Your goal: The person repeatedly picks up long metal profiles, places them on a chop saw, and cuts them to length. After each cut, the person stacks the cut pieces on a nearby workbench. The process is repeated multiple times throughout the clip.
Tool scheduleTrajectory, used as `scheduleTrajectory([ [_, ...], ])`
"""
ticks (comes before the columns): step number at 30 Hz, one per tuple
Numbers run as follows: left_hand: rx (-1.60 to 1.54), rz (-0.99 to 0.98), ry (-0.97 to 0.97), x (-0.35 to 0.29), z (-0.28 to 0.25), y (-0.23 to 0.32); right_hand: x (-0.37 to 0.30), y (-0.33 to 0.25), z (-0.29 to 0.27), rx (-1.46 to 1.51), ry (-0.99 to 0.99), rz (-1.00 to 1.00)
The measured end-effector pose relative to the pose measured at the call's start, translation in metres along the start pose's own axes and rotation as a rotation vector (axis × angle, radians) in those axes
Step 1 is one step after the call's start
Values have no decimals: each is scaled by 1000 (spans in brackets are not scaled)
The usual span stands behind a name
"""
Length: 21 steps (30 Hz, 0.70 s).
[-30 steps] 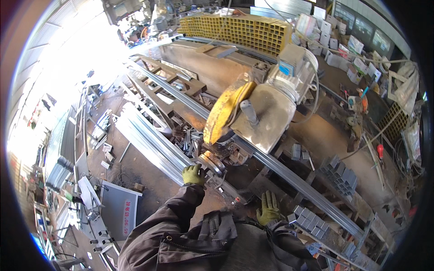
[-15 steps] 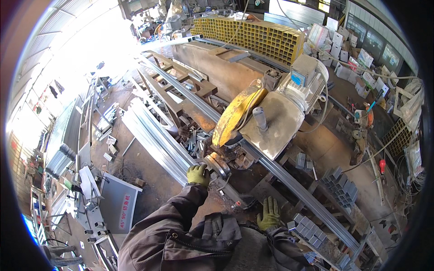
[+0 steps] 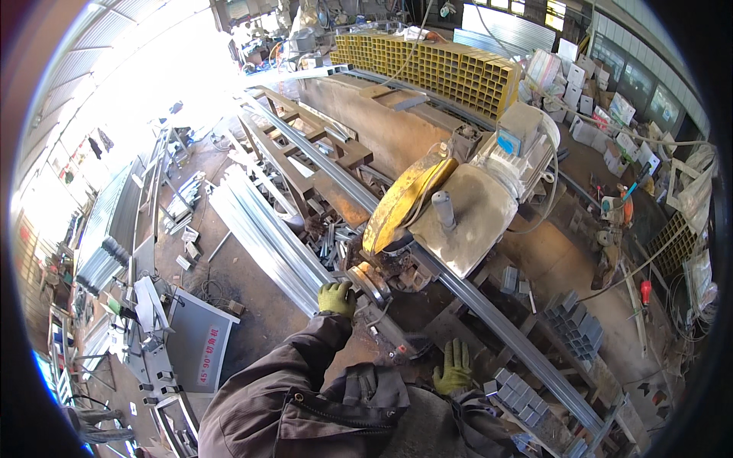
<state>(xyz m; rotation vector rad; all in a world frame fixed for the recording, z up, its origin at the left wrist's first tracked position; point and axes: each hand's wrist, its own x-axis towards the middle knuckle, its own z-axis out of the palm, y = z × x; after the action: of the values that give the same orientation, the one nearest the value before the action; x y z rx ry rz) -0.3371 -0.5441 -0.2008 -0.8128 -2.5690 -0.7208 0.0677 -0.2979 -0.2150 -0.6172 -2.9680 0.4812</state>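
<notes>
My left hand, in a yellow-green work glove, is closed with its fingers curled at the left side of a round, rusty-rimmed handwheel. The glove hides the exact grip. My right hand, gloved alike, is held open, palm down and fingers stretched, left of some stacked short cut tubes. It seems to hold nothing. Ahead stands a cut-off saw with a yellow blade guard, an upright grey handle and a motor. Long grey metal profiles run diagonally beneath the saw.
Long silvery profiles lie left of the saw, beside a brown steel frame. A grey machine panel stands at lower left. More short cut tubes sit at right. Yellow-ended square tubes are stacked behind; a cable hangs at right.
The view has shifted slightly, so the saw and background appear a little lower and farther right. Both hands keep nearly the same places and poses.
</notes>
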Motion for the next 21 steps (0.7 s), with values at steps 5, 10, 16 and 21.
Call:
scheduleTrajectory([
  [5, -5, -11, -27, -1, 0, -1, 0, 0, 0, -7, -2, -4],
  [10, 4, -53, -88, 0, 0, -1, -1, 0, -1, -60, -88, 50],
  [16, -2, -25, -29, 0, 0, 2, -1, 4, 4, -47, -104, 46],
  [21, 2, -10, -32, 0, -1, 1, -1, 6, 5, -25, -16, -21],
])
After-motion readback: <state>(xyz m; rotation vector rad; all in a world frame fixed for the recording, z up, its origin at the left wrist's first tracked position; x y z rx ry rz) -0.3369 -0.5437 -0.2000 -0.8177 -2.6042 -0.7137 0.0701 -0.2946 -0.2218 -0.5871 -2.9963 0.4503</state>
